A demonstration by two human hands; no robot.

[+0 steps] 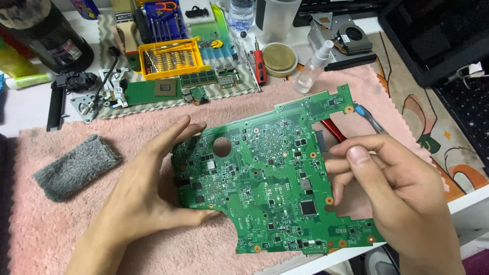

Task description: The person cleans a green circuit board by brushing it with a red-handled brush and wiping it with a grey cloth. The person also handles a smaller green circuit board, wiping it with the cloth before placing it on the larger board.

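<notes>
Plainly, the head view shows a large green circuit board lifted clear of the pink cloth that covers the counter, held tilted between both hands. The left hand clamps the board's left edge, thumb beneath the lower corner and fingers curled over the upper rim near the round hole. The right hand pinches the right edge, thumb and fingertips drawn together on it.

As for progress, the board is bare and out of any casing, so the stripping-down looks done; a fan unit and a smaller green board with a chip already lie apart at the back. Whatever is left to do on the board itself appears not yet begun, since neither hand holds a tool.

Around it: a grey cloth pad lies well to the left on the pink cloth, a clear spray bottle leans just beyond the board's top edge, and red-handled pliers poke out from behind its right side. A yellow tray of bits and a red screwdriver sit further back.
</notes>
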